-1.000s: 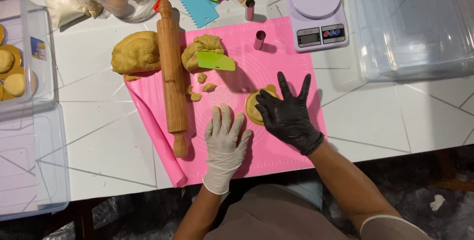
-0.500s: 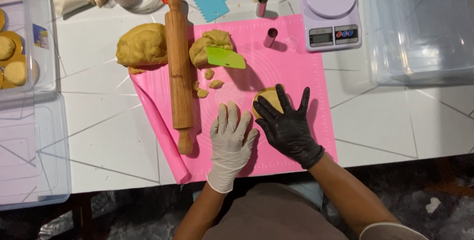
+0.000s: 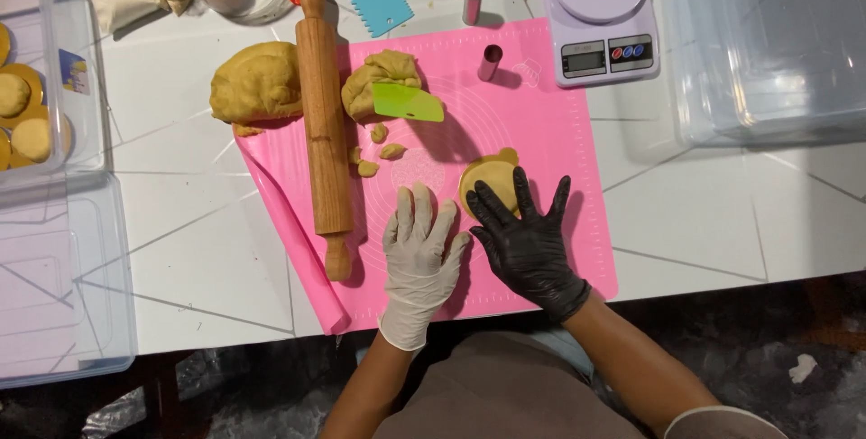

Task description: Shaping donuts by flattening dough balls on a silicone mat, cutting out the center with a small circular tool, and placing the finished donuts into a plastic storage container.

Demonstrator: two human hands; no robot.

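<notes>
shifted slightly up the pink mat [image 3: 550,132] since before: right hand [image 3: 528,236] flat, open on dough disc [image 3: 487,182]; left hand [image 3: 419,258] flat, open, holding nothing, near rolling pin [image 3: 325,114].

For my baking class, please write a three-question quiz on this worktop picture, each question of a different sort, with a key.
1. True or false: the right hand in the black glove presses on the flat dough disc.
2. The green scraper rests on: A) the digital scale; B) the smaller dough lump; C) the rolling pin.
3. Fill in: the left hand wears a ____ glove and lies flat on the pink mat.

Key: 1 true; 2 B; 3 white.
</notes>
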